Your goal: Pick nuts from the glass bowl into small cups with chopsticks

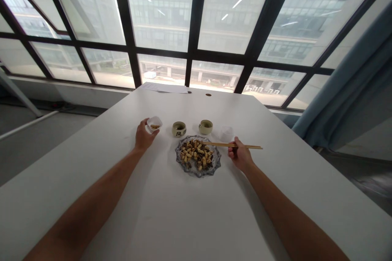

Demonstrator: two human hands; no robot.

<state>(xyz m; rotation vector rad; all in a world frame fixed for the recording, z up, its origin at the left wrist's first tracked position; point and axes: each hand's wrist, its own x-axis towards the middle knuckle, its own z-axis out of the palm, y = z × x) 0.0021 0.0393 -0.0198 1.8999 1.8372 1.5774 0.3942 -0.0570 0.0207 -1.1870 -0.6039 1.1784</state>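
My left hand grips a small white plastic cup, tilted toward me, with a few brownish pieces inside. Between the fingers of my right hand is a pair of chopsticks, held almost level, their tips over the back rim of a glass plate. Peanuts in shells mixed with dark seeds are heaped on that plate. Behind it stand two greenish teacups, the left teacup with dark characters and the right teacup plain on the side I see. Another clear plastic cup sits just beyond my right hand.
The white table reaches forward to tall windows. White paper lies at its far edge, near two round holes. A blue curtain hangs at the right.
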